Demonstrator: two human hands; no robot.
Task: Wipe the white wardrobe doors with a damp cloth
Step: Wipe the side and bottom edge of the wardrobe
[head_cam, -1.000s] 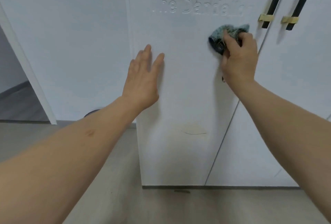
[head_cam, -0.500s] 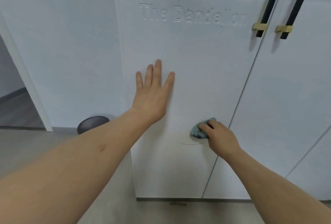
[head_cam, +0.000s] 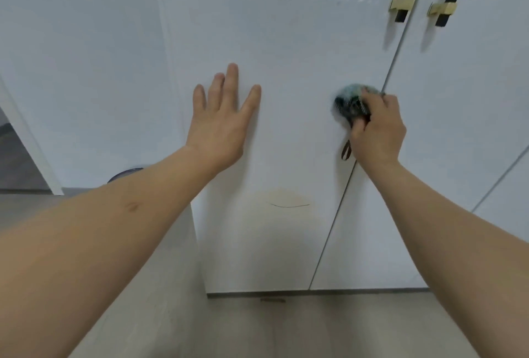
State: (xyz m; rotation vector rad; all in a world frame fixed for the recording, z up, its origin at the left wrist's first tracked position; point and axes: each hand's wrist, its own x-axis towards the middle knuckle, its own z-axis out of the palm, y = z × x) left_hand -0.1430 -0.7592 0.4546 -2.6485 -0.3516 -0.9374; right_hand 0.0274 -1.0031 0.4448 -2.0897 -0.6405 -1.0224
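Cloth [head_cam: 351, 103] bunched in right hand [head_cam: 378, 131], pressed on door [head_cam: 286, 71].

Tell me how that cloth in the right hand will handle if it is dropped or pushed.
The cloth is bunched into a wad in the right hand, so it is probably soft and floppy. A small loop dangles below the hand, which suggests limpness. It should be light and unlikely to roll or break.
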